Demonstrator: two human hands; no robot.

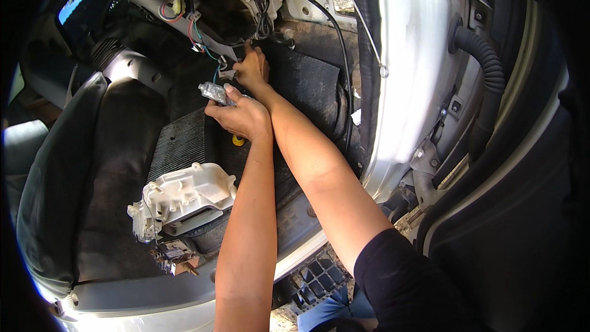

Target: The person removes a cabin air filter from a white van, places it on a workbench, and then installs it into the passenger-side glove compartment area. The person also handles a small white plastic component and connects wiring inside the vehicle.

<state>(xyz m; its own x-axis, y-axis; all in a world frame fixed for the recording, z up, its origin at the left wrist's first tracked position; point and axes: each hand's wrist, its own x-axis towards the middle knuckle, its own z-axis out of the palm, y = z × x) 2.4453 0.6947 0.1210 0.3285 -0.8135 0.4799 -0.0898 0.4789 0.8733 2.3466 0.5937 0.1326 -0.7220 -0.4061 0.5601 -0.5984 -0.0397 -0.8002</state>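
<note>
My left hand (244,117) is closed around a small silvery, crinkled-looking block (214,92), its thumb lying along the top. Just beyond it, my right hand (253,69) reaches down by the lower edge of the opened dashboard (206,34). Its fingers are curled; what they grip, if anything, is hidden. Close to those fingertips hangs a pale connector (228,74) on a blue-green wire. Below my left hand, a small yellow ring (238,141) lies on the dark floor. A finned rectangular panel (178,147) rests to the left of it.
A whitish plastic housing (190,193) sits near the door sill, with a metal-and-wire part (175,258) beside it. Black seat (123,166) on the left; open door with corrugated hose (485,64) on the right. Loose wires (178,6) and a black cable (329,15) hang ahead.
</note>
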